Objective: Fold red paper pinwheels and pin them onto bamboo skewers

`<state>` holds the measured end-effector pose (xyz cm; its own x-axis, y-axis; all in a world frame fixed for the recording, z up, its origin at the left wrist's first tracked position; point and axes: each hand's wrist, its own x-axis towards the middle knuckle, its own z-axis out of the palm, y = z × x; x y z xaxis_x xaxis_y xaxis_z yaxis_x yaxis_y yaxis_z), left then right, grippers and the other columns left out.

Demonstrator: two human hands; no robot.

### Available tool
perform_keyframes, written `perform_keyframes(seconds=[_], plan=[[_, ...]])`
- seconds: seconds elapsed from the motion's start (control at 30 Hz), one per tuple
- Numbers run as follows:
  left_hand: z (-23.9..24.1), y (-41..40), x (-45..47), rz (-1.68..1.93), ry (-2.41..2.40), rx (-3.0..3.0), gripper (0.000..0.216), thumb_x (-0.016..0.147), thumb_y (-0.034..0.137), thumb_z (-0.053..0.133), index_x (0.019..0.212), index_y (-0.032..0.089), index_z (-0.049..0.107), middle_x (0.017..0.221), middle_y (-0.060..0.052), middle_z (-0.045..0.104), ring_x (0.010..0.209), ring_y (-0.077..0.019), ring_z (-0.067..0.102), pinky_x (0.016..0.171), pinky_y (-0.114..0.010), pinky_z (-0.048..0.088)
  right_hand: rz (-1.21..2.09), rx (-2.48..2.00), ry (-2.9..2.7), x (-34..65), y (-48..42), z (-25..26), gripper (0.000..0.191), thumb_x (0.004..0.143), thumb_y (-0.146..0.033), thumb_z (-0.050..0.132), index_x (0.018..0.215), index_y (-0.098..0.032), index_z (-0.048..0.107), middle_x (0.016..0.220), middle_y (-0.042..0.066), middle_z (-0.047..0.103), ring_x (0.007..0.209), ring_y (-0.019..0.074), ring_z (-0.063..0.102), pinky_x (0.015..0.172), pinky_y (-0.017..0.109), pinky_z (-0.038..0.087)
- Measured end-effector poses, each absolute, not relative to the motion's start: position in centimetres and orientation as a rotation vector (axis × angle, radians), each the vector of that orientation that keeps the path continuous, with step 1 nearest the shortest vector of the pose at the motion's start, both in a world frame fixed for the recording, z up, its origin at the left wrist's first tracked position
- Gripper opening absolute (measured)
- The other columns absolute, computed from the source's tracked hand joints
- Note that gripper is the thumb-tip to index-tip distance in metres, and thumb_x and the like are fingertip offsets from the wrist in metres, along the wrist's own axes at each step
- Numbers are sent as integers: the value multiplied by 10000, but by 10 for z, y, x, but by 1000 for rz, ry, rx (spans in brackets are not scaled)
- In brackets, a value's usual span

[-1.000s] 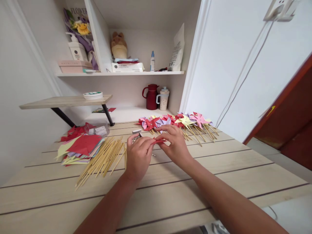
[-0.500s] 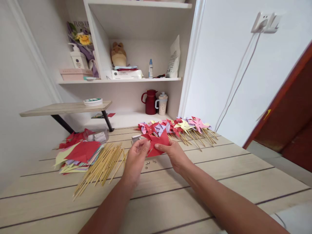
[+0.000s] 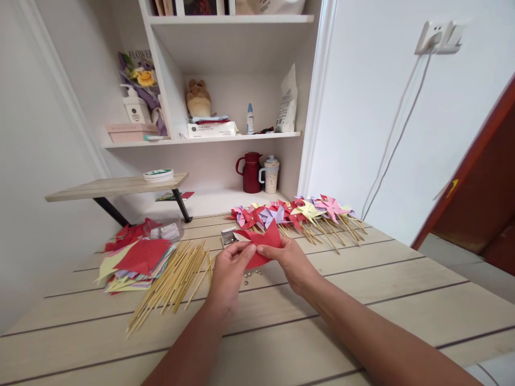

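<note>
A sheet of red paper [image 3: 270, 236], cut and partly folded with pointed corners standing up, is held over the table between both hands. My left hand [image 3: 232, 268] pinches its near left part between thumb and fingers. On the right edge, my right hand [image 3: 287, 260] grips the paper with the thumb on top. The two thumbs nearly meet. Just behind my left hand sits a small open box [image 3: 229, 236] of metal bits. Several tiny metal fasteners [image 3: 247, 280] lie on the table below the paper, partly hidden by it.
Finished paper pinwheels [image 3: 308, 210] on sticks lie in a heap at the back. To the left are loose wooden sticks [image 3: 173, 284], stacked coloured paper [image 3: 139, 260] and a clear plastic container [image 3: 167, 229]. A small raised shelf [image 3: 116, 186] stands at the back left.
My left fingers have come closer to my right thumb, and the red paper's left part is folded in towards the middle. The camera view has tilted slightly upward.
</note>
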<state>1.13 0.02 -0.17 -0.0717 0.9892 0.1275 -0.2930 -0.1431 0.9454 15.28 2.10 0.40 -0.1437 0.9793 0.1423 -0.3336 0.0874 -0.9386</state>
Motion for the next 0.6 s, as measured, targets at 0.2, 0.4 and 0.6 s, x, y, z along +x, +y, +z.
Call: perform_keyframes(seconds=[0.2, 0.4, 0.6], plan=[[-2, 0, 10, 1541, 993, 1064, 261, 694, 379, 832, 794, 147, 767, 772, -39, 751, 728, -151, 647, 739, -266, 501, 1422, -803, -1136, 153, 19, 6, 257, 589, -287, 875, 809, -174, 807, 790, 59, 787, 711, 202, 677, 765, 355, 507], [2, -3, 11, 1514, 957, 1026, 274, 723, 386, 814, 845, 143, 783, 771, -61, 765, 775, -188, 690, 774, -296, 526, 1451, -791, -1116, 153, 21, 4, 249, 583, -295, 886, 776, -169, 792, 792, 65, 788, 709, 208, 681, 776, 362, 507], [4, -4, 11, 1481, 944, 1030, 329, 696, 387, 841, 919, 155, 775, 893, -68, 782, 814, -172, 684, 797, -277, 509, 1433, -800, -1104, 154, 21, 5, 278, 584, -289, 873, 827, -179, 796, 858, 67, 797, 771, 220, 697, 805, 365, 510]])
